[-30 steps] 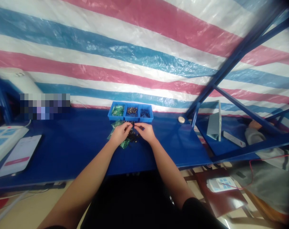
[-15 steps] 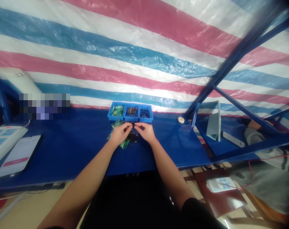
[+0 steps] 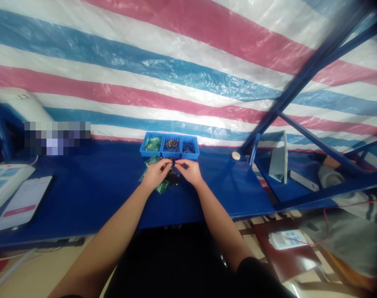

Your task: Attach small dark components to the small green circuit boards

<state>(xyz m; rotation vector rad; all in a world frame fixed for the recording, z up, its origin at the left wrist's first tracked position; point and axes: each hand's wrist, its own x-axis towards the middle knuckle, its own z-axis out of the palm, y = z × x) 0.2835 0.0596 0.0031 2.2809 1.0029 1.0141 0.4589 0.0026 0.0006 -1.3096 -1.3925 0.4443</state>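
My left hand (image 3: 155,174) and my right hand (image 3: 190,171) meet over the blue table (image 3: 92,190), fingertips pinched together on a small dark part I cannot make out. Under and between them lies a pile of small green circuit boards (image 3: 160,187) and dark small parts (image 3: 173,178). Just behind stand three joined blue bins (image 3: 170,145): green boards in the left one, dark round parts in the middle, dark pieces in the right.
A phone (image 3: 22,203) and a white device with blue buttons (image 3: 2,182) lie at the table's left end. A small round object (image 3: 236,155) sits right of the bins. A blue metal frame (image 3: 303,82) and a propped tablet (image 3: 280,159) stand to the right. A striped tarp hangs behind.
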